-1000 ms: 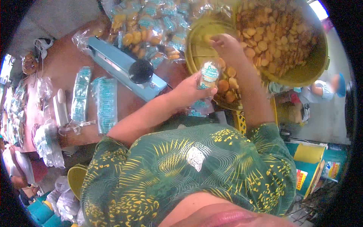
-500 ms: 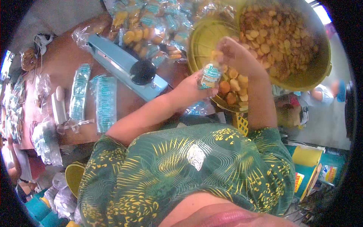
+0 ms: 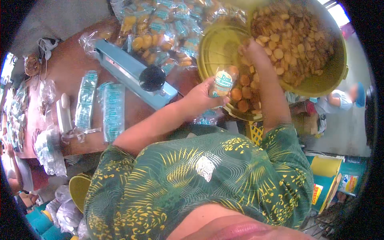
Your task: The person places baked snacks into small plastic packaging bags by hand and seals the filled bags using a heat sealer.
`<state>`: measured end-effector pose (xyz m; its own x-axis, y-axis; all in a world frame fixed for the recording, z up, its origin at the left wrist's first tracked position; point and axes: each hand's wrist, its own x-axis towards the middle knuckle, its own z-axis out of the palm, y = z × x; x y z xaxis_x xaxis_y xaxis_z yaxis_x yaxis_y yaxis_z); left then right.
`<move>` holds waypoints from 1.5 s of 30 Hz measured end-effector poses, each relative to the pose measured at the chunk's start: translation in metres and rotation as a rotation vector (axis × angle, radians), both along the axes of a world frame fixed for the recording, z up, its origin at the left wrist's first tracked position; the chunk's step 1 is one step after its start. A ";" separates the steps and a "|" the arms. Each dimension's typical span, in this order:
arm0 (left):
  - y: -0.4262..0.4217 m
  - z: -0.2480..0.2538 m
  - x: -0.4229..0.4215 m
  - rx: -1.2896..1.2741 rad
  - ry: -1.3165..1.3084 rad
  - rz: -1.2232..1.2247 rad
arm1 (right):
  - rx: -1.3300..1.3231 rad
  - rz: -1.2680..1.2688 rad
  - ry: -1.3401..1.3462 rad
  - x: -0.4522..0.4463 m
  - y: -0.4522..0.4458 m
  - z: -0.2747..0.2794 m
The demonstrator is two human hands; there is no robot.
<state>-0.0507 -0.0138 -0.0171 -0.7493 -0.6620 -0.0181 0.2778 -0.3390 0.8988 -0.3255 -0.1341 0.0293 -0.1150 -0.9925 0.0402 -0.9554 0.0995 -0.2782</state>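
My left hand is wrapped around a small clear plastic bag with blue-green bakery lettering. Round brown biscuits show at the bag's upper end. To the right of it, my right hand is over a shallow yellow lid or tray; its fingers are blurred, and whether they hold anything cannot be made out. Loose golden biscuits lie on the lid's near part, partly behind my right forearm. Beyond, a large yellow tub holds many more biscuits.
A blue bag sealer with a black round knob lies on the brown table. Filled biscuit bags are piled behind it. Stacks of printed empty bags lie left. A person is at far right.
My right hand has moved from the bag's mouth up and right over the yellow lid. A biscuit now shows at the bag's top. My left hand stays nearly in place.
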 end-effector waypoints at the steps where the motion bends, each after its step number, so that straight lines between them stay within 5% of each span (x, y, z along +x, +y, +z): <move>1: 0.000 0.000 0.000 -0.031 -0.017 0.003 | -0.070 0.041 -0.269 -0.002 0.004 -0.002; 3: 0.000 0.001 0.001 -0.084 -0.052 0.001 | -0.127 0.130 -0.504 0.005 0.019 0.004; 5: 0.001 0.004 0.002 -0.092 -0.060 -0.001 | -0.114 0.238 -0.434 0.017 0.033 0.018; 8: -0.001 -0.001 0.001 -0.110 -0.045 -0.005 | 0.060 0.499 -0.882 0.045 0.071 0.037; 13: 0.000 -0.001 0.004 -0.107 -0.034 0.017 | 0.213 0.578 -0.694 0.074 0.097 0.047; 22: -0.007 -0.002 0.007 -0.148 -0.070 0.120 | -0.574 0.666 -0.243 0.108 0.122 0.034; 31: -0.017 -0.018 0.011 -0.144 -0.143 -0.048 | -0.526 0.260 -0.297 0.096 0.125 0.028; 33: -0.020 -0.022 0.012 -0.208 -0.193 -0.055 | -0.632 0.374 -0.181 0.089 0.123 0.033; 37: -0.015 -0.009 0.037 -0.231 -0.230 -0.115 | -0.240 0.467 -0.547 0.099 0.127 0.048; 41: 0.004 0.028 0.081 0.158 0.138 -0.063 | -0.094 0.581 -1.245 0.129 0.142 0.060; 42: 0.011 0.038 0.094 0.259 0.265 -0.049 | -0.118 0.575 -1.114 0.140 0.136 0.058; 45: 0.010 0.036 0.142 0.060 0.055 0.102 | -0.174 0.565 -0.899 0.182 0.106 0.026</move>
<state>0.0916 -0.0041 0.0188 -0.6794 -0.7335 -0.0209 0.3618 -0.3597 0.8600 -0.1436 -0.0280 0.0552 0.3010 -0.9000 0.3151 -0.2884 -0.4009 -0.8696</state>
